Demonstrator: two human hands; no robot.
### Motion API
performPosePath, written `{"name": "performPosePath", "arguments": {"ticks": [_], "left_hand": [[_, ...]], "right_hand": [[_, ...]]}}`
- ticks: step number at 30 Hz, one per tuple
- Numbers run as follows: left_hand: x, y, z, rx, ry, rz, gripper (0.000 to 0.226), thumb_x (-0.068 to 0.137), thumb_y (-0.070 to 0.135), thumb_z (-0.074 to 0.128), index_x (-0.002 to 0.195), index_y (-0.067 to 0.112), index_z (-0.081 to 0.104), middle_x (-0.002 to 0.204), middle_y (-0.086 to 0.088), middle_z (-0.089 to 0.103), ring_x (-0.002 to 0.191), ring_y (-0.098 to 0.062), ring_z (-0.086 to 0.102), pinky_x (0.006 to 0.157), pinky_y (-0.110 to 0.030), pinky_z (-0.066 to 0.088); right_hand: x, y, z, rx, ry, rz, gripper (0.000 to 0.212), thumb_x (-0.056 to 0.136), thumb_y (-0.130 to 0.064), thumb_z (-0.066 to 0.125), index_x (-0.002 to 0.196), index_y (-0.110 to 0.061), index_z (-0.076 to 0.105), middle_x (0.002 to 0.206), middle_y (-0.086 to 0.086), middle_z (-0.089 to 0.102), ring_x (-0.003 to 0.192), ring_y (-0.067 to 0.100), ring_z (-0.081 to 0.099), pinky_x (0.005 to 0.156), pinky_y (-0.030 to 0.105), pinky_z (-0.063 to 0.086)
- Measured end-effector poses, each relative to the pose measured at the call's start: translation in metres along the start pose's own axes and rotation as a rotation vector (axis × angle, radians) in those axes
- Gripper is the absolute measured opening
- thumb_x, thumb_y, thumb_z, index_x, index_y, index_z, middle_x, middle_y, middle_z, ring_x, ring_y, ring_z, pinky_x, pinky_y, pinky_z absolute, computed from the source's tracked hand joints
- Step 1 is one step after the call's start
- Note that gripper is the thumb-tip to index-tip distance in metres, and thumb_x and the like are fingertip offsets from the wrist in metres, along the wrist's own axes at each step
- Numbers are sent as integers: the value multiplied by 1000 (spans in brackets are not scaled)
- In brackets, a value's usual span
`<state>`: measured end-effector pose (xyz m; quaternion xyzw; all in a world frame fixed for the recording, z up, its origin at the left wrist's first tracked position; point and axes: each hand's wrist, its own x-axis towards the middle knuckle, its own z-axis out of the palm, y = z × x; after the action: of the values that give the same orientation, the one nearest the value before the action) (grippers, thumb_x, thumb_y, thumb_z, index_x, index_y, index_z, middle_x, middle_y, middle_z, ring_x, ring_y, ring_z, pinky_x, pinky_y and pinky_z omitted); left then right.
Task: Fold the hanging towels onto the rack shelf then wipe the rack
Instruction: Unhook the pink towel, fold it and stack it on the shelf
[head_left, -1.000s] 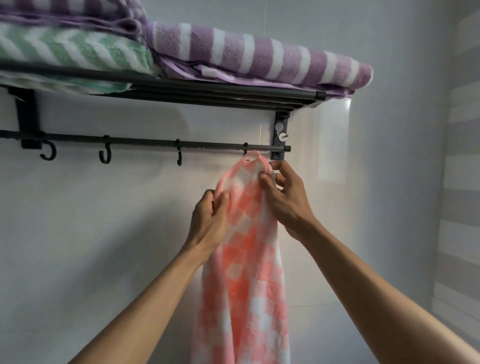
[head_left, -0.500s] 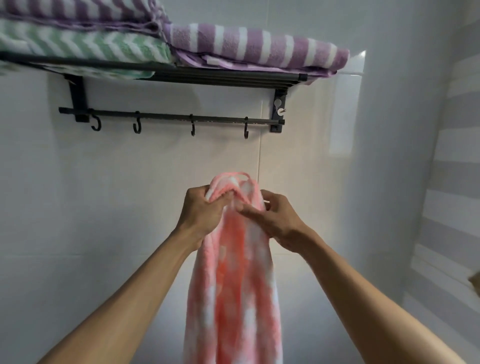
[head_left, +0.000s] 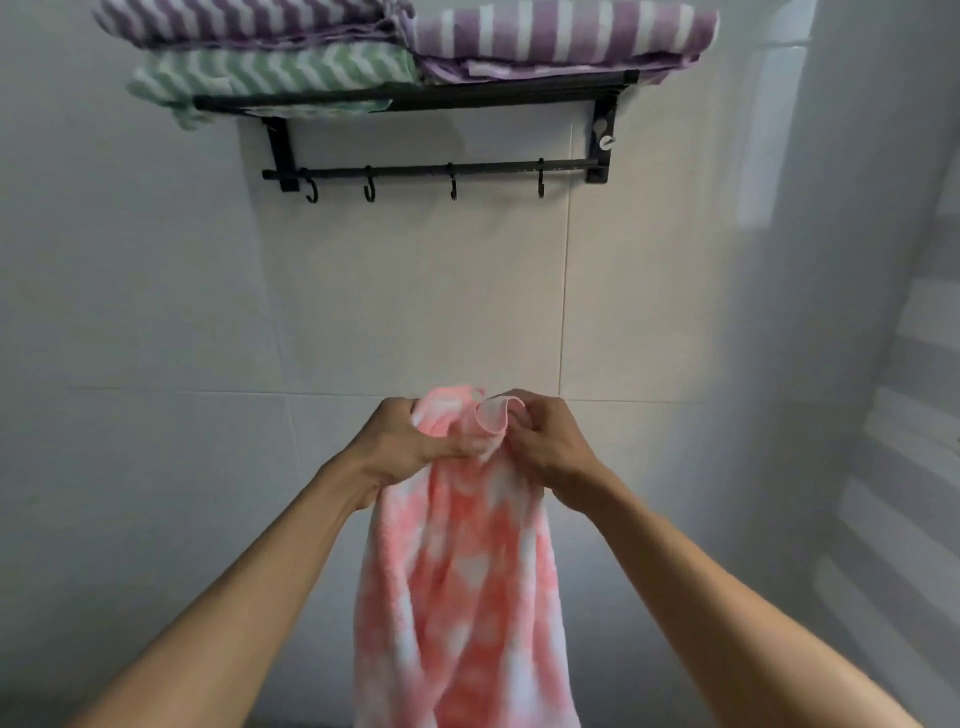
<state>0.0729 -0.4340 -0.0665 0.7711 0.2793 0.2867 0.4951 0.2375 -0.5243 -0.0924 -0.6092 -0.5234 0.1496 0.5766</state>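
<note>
A pink and white checked towel (head_left: 462, 582) hangs down between my arms, well below the black wall rack (head_left: 415, 98). My left hand (head_left: 410, 441) grips its bunched top on the left. My right hand (head_left: 545, 441) pinches the top edge on the right, where a fold curls up. On the rack shelf lie a folded green zigzag towel (head_left: 270, 73), a purple zigzag towel (head_left: 244, 21) on top of it, and a purple striped towel (head_left: 561, 31) at the right. The hook bar (head_left: 431, 170) under the shelf carries several bare hooks.
White tiled wall (head_left: 415, 312) fills the view behind the rack. A striped wall or surface (head_left: 904, 467) runs along the right side.
The pink towel came off the rightmost hook and moved down and away from the rack, held in both hands. The rack now sits higher and farther in view.
</note>
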Motion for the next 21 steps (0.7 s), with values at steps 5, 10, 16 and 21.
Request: {"name": "performPosePath", "arguments": {"ticks": [5, 10, 16, 21], "left_hand": [[-28, -12, -3, 9, 123, -47, 13, 76, 13, 85, 85, 14, 76, 79, 2, 76, 77, -14, 71, 73, -26, 55], [-39, 2, -42, -331, 459, -52, 10, 80, 3, 77, 78, 10, 70, 74, -6, 71, 63, -20, 68, 67, -32, 56], [-47, -12, -129, -445, 635, -58, 17, 73, 12, 82, 87, 8, 72, 89, -11, 72, 76, -26, 70, 80, -44, 58], [-50, -50, -172, -78, 541, -164, 36, 74, 27, 87, 97, 4, 71, 75, -12, 70, 69, -25, 65, 66, -33, 53]], "right_hand": [[-6, -31, 14, -62, 5, -79, 15, 81, -24, 61, 84, -16, 74, 77, -3, 71, 69, 10, 63, 64, 29, 54], [-34, -3, 9, -119, -440, 194, 18, 77, -26, 86, 86, -16, 75, 76, 5, 73, 62, 15, 59, 51, 29, 45], [-55, 46, 42, -118, -401, 429, 23, 99, -34, 60, 84, -18, 67, 82, -3, 69, 80, 12, 63, 70, 32, 49], [-9, -35, 78, 101, -123, 50, 30, 101, -31, 59, 88, -4, 61, 77, 9, 68, 69, 20, 61, 61, 29, 48]]}}
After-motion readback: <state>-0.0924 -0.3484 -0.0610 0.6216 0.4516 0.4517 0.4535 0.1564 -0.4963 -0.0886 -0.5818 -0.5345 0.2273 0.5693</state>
